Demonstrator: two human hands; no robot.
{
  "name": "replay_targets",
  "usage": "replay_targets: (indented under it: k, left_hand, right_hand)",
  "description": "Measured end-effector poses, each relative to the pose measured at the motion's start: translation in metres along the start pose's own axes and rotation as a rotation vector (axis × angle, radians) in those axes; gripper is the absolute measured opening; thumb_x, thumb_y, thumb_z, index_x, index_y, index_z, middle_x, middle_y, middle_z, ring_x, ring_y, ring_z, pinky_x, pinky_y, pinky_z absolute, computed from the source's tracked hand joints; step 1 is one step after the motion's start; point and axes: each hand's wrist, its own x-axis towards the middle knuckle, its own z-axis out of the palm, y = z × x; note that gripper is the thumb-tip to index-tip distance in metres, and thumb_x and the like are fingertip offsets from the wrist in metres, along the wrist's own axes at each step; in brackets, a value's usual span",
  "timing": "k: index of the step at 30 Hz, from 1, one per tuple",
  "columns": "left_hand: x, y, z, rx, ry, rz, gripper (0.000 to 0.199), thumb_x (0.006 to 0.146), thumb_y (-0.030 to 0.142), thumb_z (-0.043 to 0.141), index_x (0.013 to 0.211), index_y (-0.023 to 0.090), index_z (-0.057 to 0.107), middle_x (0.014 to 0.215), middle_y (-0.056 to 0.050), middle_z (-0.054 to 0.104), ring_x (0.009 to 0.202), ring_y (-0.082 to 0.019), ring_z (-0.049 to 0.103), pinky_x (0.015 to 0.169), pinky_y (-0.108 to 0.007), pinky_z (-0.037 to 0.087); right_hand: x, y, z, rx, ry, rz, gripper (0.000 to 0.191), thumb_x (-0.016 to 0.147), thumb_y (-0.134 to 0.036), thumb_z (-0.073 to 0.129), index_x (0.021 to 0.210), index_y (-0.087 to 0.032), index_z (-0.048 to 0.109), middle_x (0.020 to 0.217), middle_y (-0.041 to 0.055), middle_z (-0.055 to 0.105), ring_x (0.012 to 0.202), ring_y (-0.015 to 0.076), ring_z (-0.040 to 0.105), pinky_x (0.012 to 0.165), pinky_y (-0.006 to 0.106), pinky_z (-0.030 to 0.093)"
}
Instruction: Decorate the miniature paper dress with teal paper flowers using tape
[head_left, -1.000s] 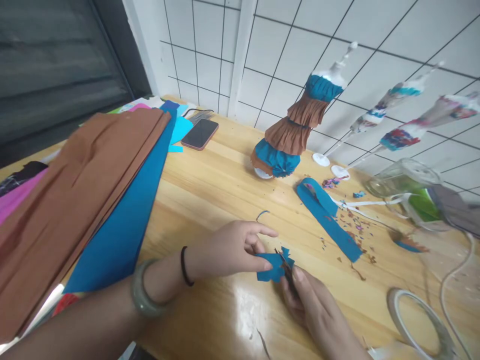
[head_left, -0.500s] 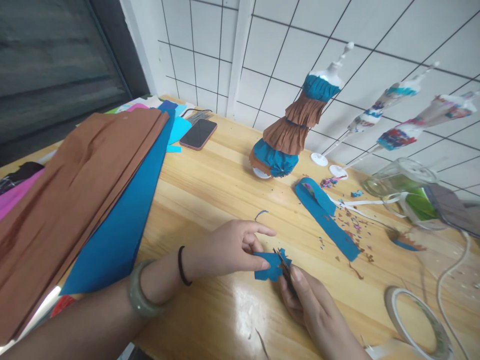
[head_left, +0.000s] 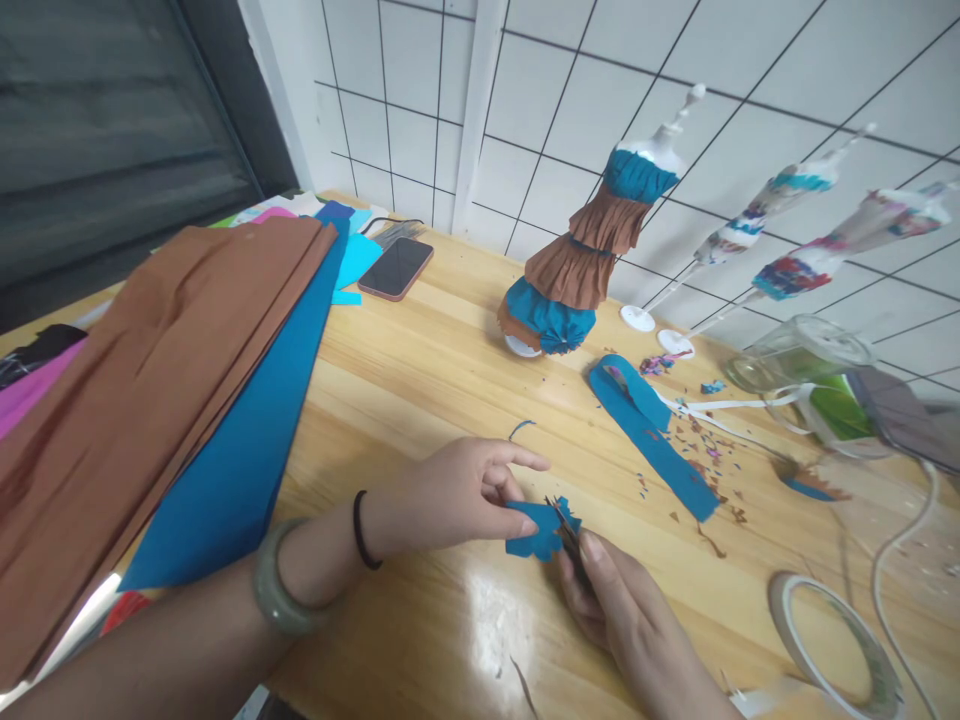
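Observation:
My left hand (head_left: 465,495) pinches a small blue paper piece (head_left: 531,530) between thumb and curled fingers, its index finger stretched out. Closed round small dark scissors (head_left: 574,550), my right hand (head_left: 622,610) is at the paper's right side. The scissor blades lie across the paper's jagged right end. Behind the hands a small dress form (head_left: 585,240) stands in a tiered blue and brown paper dress. A folded blue strip (head_left: 660,440) lies to the right of the hands, beside scattered brown and blue scraps (head_left: 705,440).
Large brown paper sheets (head_left: 172,340) and blue paper (head_left: 240,460) cover the left side. A phone (head_left: 396,268) lies at the back. Two painted forms (head_left: 802,180), a glass jar (head_left: 802,355), a white cable (head_left: 885,570) and a tape roll (head_left: 832,640) are on the right.
The blue piece and my left hand have shifted very slightly to the left. My right hand with the scissors has hardly moved.

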Motion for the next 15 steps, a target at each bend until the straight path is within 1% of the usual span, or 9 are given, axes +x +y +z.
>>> replay_targets:
  k: [4,10,15]
  left_hand:
    - [-0.001,0.0008,-0.0005,0.0,0.007,-0.004,0.051,0.069,0.02,0.066,0.118,0.015,0.051,0.069,0.002,0.061,0.064,-0.01,0.058,0.066,-0.023,0.045]
    - [-0.0009,0.0021,-0.0012,0.031,0.017,-0.015,0.053,0.068,0.02,0.066,0.119,0.014,0.05,0.071,0.001,0.062,0.066,-0.011,0.058,0.066,-0.024,0.045]
    - [-0.0003,0.0045,-0.0018,0.038,0.028,-0.025,0.053,0.068,0.021,0.066,0.118,0.015,0.05,0.07,0.002,0.061,0.066,-0.011,0.058,0.066,-0.024,0.045]
  right_hand:
    - [0.0003,-0.0019,-0.0006,0.004,-0.008,-0.003,0.04,0.088,-0.052,0.034,0.063,-0.021,0.04,0.057,-0.0041,0.033,0.052,0.012,0.034,0.052,0.022,0.035]
    - [-0.0005,-0.0035,-0.0002,-0.058,-0.024,0.022,0.04,0.09,-0.051,0.029,0.066,-0.021,0.04,0.057,-0.0048,0.031,0.051,0.011,0.028,0.048,0.022,0.028]
    - [-0.001,-0.0029,0.0002,-0.046,0.005,0.04,0.041,0.088,-0.054,0.031,0.067,-0.021,0.041,0.058,-0.0039,0.033,0.051,0.0116,0.031,0.049,0.023,0.031]
